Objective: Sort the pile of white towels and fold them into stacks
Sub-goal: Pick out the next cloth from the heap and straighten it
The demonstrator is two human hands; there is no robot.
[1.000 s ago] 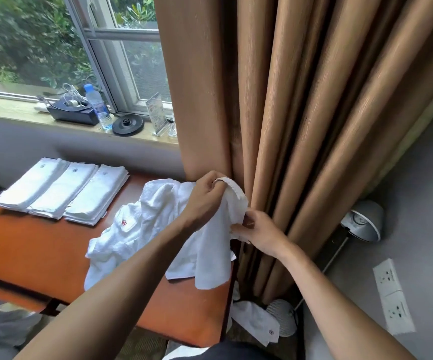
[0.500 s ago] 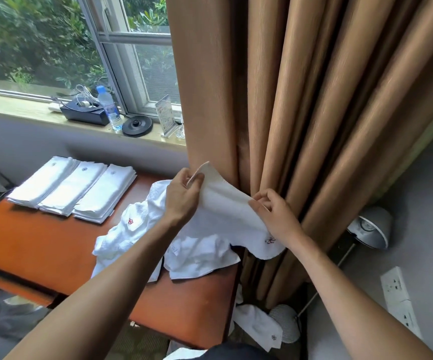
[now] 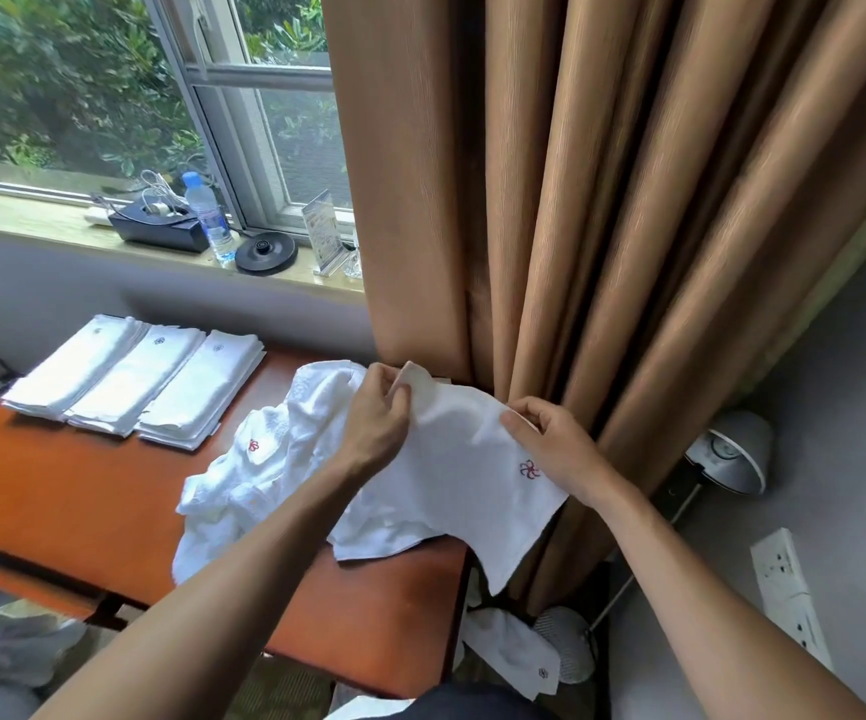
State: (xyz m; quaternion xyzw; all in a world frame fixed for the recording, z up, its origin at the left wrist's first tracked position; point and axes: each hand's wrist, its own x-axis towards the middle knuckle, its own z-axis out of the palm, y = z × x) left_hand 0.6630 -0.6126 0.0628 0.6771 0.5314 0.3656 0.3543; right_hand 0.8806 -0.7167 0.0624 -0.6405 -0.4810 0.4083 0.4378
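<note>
Above the right end of the wooden table (image 3: 108, 491), a white towel (image 3: 462, 480) is held spread between both hands, its lower corner hanging past the table's edge. Its far edge is pinched by the left hand (image 3: 376, 423) at about 11 o'clock of the cloth, fingers closed on the fabric, and the same edge is gripped by the right hand (image 3: 555, 446) at about 2 o'clock, thumb and fingers closed over it. A red embroidered logo (image 3: 528, 469) is seen on the towel just beside the right hand. At 9 o'clock from the held towel, a crumpled pile of white towels (image 3: 259, 470) is spread on the table, partly under the held one. At 10 o'clock, near the table's far left corner, three folded stacks (image 3: 139, 381) are laid side by side, touching. Behind the hands, at 12 o'clock, a brown curtain (image 3: 550, 200) is hung. On the floor at 6 o'clock, another white towel (image 3: 516, 649) is seen lying beside the table's end
</note>
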